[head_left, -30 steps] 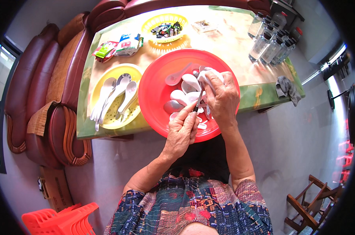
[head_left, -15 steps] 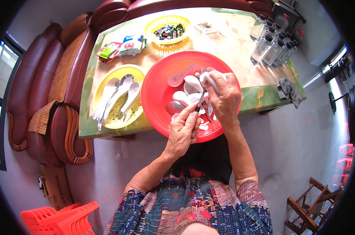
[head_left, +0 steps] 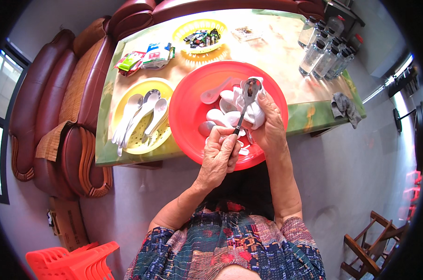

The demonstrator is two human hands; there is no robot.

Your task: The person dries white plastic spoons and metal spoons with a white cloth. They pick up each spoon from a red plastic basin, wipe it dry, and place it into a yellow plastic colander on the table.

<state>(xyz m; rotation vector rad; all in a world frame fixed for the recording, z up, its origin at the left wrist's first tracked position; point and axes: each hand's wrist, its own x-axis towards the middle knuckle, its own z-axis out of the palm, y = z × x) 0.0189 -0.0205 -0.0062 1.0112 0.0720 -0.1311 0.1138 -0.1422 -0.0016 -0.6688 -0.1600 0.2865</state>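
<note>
My left hand (head_left: 218, 151) is closed round the dark handle of a metal spoon (head_left: 252, 89), whose shiny bowl points away from me. Under and beside that bowl, my right hand (head_left: 270, 122) holds a bunched white cloth (head_left: 254, 115), its thumb pressed along the side. Both hands are above a large red basin (head_left: 188, 100). Inside the basin lie several white and metal spoons (head_left: 215, 116), partly hidden by the cloth and hands. To the left, a yellow basket (head_left: 164, 135) holds several spoons with their handles toward me.
Colourful packets (head_left: 156, 55) and a yellow basket of small wrapped items (head_left: 178, 36) are farther back on the table. Several dark-capped bottles (head_left: 309, 63) stand at the right, above a grey cloth (head_left: 344, 109) hanging over the edge. Red plastic stools (head_left: 74, 261) are at lower left.
My right hand has turned and opened out from over the spoon's bowl, so the bowl now shows on top of the white cloth. My left hand keeps its grip on the handle.
</note>
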